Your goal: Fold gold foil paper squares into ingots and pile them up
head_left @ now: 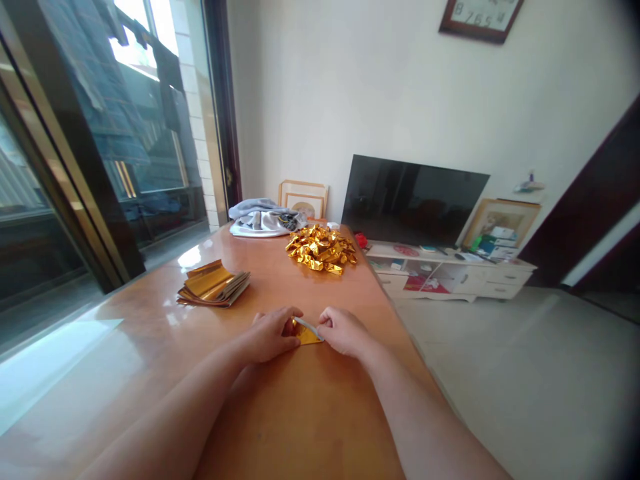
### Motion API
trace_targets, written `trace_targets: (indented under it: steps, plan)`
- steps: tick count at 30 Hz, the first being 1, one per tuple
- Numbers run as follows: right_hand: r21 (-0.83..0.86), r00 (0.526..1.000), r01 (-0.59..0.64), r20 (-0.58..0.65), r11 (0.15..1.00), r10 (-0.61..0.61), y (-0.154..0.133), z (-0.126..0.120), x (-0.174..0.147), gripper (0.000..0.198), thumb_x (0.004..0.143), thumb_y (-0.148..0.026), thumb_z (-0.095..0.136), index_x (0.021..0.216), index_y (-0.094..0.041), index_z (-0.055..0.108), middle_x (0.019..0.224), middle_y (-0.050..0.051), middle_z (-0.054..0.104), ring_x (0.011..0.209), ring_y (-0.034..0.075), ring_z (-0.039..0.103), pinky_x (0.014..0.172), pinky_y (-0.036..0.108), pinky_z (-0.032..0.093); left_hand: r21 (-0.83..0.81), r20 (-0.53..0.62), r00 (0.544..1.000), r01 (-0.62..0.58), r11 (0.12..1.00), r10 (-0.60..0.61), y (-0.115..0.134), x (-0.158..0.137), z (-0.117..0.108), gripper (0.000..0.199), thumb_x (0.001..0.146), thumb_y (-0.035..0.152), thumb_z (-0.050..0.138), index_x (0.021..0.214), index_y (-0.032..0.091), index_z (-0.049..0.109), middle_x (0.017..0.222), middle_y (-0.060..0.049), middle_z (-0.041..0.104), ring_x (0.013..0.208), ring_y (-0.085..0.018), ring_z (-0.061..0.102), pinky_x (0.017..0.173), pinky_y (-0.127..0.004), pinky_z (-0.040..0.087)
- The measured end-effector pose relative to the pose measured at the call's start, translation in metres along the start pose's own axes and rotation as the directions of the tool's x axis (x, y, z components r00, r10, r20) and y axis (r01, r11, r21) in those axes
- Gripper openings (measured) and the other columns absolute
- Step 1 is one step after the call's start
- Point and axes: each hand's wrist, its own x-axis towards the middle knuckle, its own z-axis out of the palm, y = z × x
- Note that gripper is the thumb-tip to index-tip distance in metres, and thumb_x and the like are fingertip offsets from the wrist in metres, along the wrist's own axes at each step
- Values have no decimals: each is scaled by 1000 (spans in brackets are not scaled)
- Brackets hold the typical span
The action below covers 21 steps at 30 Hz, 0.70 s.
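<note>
A small sheet of gold foil paper (309,336) lies on the wooden table between my hands, its far edge bent up to show a pale underside. My left hand (275,333) pinches its left end with thumb and fingers. At the other end, my right hand (343,331) is closed on the right corner. Beyond my left hand is a stack of gold foil sheets (213,285), somewhat curled. Past my right hand sits a heap of folded gold foil pieces (323,250).
Bundled grey and white cloth (265,219) rests at the table's (310,413) far end. A glass door (125,133) stands left. A television (415,200) on a low white cabinet (465,280) and framed pictures (303,199) are by the wall. The table's right edge drops to a tiled floor.
</note>
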Motion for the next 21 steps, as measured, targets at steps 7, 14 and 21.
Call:
trace_targets:
  steps: [7, 14, 21]
  plan:
    - [51, 997, -67, 48, 996, 65, 3, 15, 10, 17, 79, -37, 69, 85, -21, 69, 71, -1, 66, 59, 12, 53, 52, 23, 26, 48, -52, 997, 51, 998, -49, -4, 3, 2, 56, 77, 42, 70, 128, 26, 58, 117, -7, 63, 108, -27, 61, 89, -34, 42]
    - [175, 998, -47, 47, 983, 39, 10, 21, 11, 7, 76, -27, 65, 78, -21, 66, 64, -3, 63, 53, 11, 49, 49, 23, 25, -1, -93, 993, 70, 998, -70, -5, 3, 4, 67, 74, 40, 73, 137, 26, 54, 120, -7, 64, 111, -29, 59, 94, -39, 40]
    - [293, 994, 98, -71, 951, -81, 1, 13, 6, 9, 80, -27, 62, 76, -20, 58, 68, -3, 60, 61, 12, 50, 52, 22, 31, -217, -186, 980, 35, 975, -77, -12, 5, 11, 103, 69, 35, 78, 157, 25, 26, 103, -4, 70, 97, -26, 64, 91, -38, 42]
